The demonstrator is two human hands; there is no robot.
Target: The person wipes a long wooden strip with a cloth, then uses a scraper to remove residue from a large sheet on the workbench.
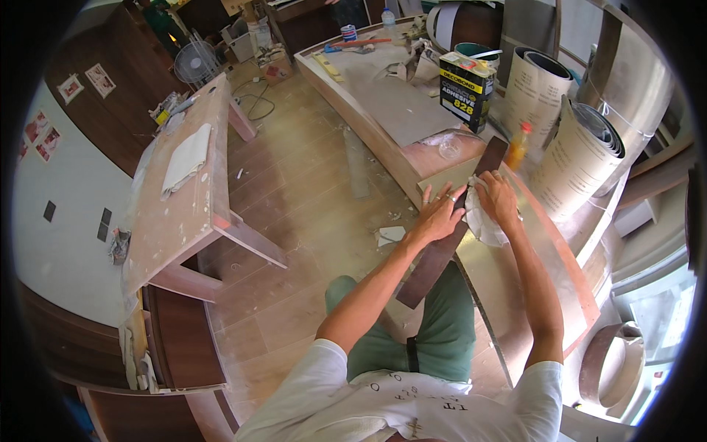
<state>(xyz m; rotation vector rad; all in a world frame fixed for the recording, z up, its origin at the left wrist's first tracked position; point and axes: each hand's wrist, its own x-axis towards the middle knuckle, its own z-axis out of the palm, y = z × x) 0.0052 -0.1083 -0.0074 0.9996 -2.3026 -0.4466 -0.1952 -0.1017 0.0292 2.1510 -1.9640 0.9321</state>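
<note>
A narrow dark brown strip [436, 265] lies slantwise over the corner of a pale, smooth-faced board [497, 287], its near end jutting out past the board's edge above my knees. My left hand [440, 214] rests on the strip with its fingers spread. Bunched under the fingers of my right hand [499, 200] is a white cloth [481, 221], against the strip's right edge. The cloth hides part of the strip and of the board's surface.
Behind the board stand a Decobond contact adhesive can [467, 91], an orange-filled bottle [518, 148] and rolled sheets [580, 160]. A wooden bench [182, 221] holds a folded cloth [188, 157] at left. White scraps [391, 235] lie on the floor.
</note>
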